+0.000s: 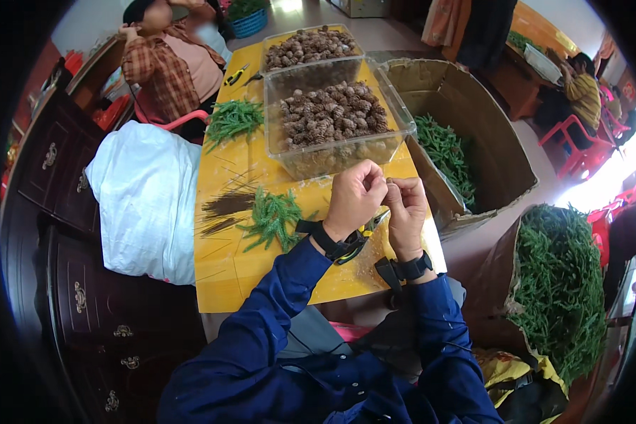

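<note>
My left hand [357, 198] and my right hand [407, 215] meet over the near right part of the yellow table [261, 286]. Fingers on both are pinched close together, and whatever is between them is too small to make out. Pliers with yellow and black handles [364, 232] lie beneath, partly hidden by my left wrist. Left of my hands is a small bunch of green artificial sprigs [274, 218], beside a pile of thin brown wires [227, 205]. Just beyond my hands stands a clear plastic bin [318, 167] of brown pine cones [332, 116].
Behind it is a second bin of pine cones [311, 46]. More sprigs [234, 120] and pliers [237, 74] lie farther back. Cardboard boxes of greenery [487, 120] [562, 275] stand to the right. A white sack [145, 205] bulges at the left edge. A person in plaid [173, 67] sits far left.
</note>
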The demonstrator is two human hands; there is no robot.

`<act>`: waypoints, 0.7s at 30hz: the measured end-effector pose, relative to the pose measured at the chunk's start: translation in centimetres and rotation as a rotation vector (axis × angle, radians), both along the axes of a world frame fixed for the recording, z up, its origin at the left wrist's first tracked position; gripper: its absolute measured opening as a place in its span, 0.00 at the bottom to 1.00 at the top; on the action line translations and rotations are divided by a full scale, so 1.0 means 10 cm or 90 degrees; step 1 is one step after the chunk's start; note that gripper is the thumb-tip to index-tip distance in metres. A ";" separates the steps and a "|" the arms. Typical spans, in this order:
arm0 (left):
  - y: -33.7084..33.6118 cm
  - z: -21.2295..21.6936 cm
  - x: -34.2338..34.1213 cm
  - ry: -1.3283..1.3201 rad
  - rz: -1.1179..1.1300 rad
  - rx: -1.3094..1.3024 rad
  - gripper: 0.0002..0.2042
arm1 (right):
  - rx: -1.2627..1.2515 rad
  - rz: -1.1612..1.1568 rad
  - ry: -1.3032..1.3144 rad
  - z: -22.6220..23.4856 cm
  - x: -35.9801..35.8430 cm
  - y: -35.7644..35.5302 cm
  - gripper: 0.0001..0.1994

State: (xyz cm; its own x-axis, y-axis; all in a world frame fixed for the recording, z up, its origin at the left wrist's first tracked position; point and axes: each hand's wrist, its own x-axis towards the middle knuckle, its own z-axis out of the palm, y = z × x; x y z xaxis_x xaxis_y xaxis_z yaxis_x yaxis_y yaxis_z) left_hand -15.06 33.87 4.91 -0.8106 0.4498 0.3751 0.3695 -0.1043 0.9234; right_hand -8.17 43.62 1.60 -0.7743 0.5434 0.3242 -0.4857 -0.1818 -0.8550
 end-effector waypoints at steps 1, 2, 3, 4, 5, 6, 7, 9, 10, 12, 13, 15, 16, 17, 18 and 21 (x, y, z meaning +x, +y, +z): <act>0.02 -0.01 0.01 0.011 0.010 -0.013 0.05 | -0.029 0.016 -0.006 0.00 0.00 0.02 0.05; 0.03 -0.02 0.01 0.011 0.002 -0.015 0.05 | -0.031 0.009 -0.006 0.00 0.00 0.04 0.05; 0.01 -0.02 -0.01 -0.015 -0.015 -0.003 0.05 | -0.023 0.037 -0.020 0.00 -0.01 0.07 0.05; 0.00 -0.02 -0.03 -0.040 -0.032 0.008 0.05 | -0.015 0.063 -0.033 0.00 -0.02 0.11 0.06; -0.01 -0.02 -0.05 -0.066 -0.050 0.018 0.04 | -0.007 0.089 -0.046 0.00 -0.03 0.15 0.07; -0.04 0.00 -0.06 -0.066 -0.062 0.012 0.04 | -0.013 0.078 -0.046 0.02 -0.02 0.17 0.07; -0.06 0.04 -0.06 -0.076 -0.083 0.002 0.04 | -0.024 0.103 -0.067 0.06 0.00 0.19 0.08; -0.10 0.11 -0.09 -0.095 -0.124 -0.016 0.04 | -0.045 0.155 -0.105 0.12 0.02 0.24 0.11; -0.13 0.11 -0.13 -0.094 -0.135 -0.021 0.04 | -0.050 0.145 -0.103 0.11 0.02 0.26 0.11; -0.19 0.14 -0.21 -0.094 -0.161 -0.025 0.02 | -0.050 0.182 -0.110 0.10 0.02 0.32 0.13; -0.19 0.15 -0.23 -0.094 -0.173 -0.026 0.03 | -0.049 0.202 -0.113 0.10 0.03 0.34 0.14; -0.16 0.14 -0.24 -0.004 -0.148 -0.033 0.05 | -0.081 0.205 -0.107 0.10 0.03 0.35 0.13; -0.15 0.18 -0.23 0.086 -0.119 -0.037 0.07 | -0.111 0.212 -0.101 0.10 0.02 0.34 0.13; -0.14 0.21 -0.23 0.177 -0.088 -0.042 0.10 | -0.140 0.221 -0.094 0.11 0.02 0.33 0.13; -0.15 0.24 -0.23 0.177 -0.087 -0.043 0.10 | -0.142 0.222 -0.094 0.12 0.02 0.32 0.13; -0.17 0.31 -0.23 0.334 -0.083 -0.104 0.17 | -0.148 0.253 -0.114 0.15 0.04 0.31 0.13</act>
